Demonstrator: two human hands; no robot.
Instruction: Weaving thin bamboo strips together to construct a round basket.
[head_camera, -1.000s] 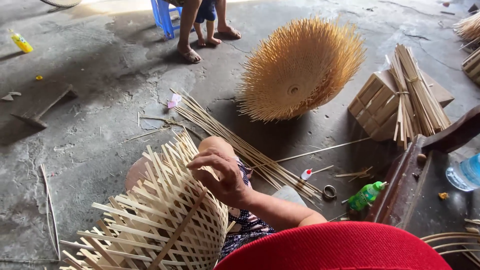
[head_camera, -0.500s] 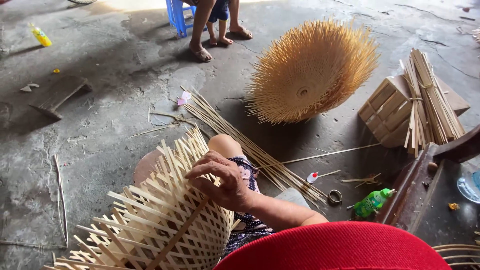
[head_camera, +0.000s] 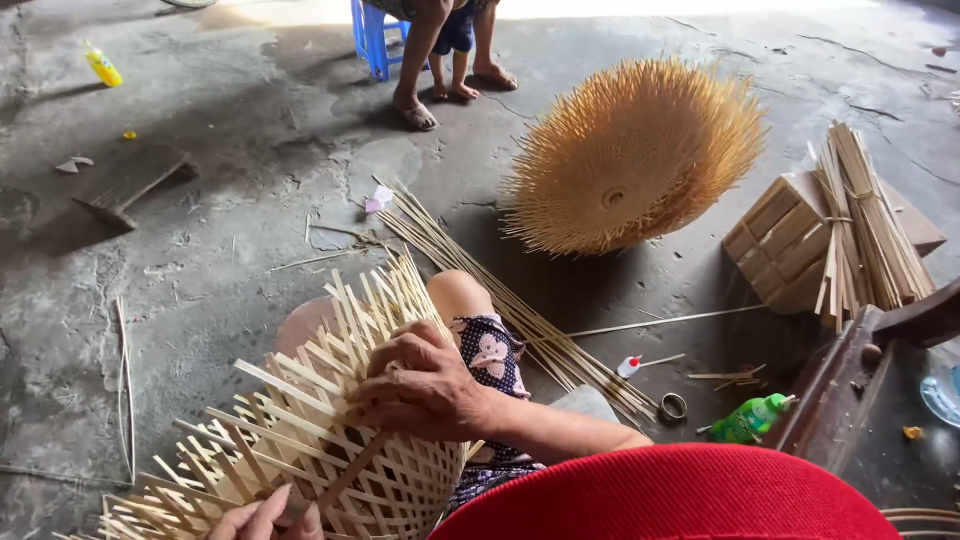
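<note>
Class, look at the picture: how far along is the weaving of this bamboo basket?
Done: the basket's lower lattice is woven. In hand: the right hand presses its side; left hand grips below. Left: loose strip ends stick out unwoven at the rim.

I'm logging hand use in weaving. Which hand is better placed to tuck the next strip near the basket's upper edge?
Probably the right hand: it lies flat on the woven basket just below the loose strip ends. The left hand shows only fingers at the bottom edge, low on the basket.

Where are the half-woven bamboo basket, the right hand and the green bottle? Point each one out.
half-woven bamboo basket (head_camera: 300, 450): head view, on its woven lattice wall.
right hand (head_camera: 425, 385): head view, on the back of the hand.
green bottle (head_camera: 745, 420): head view, on its body.
</note>
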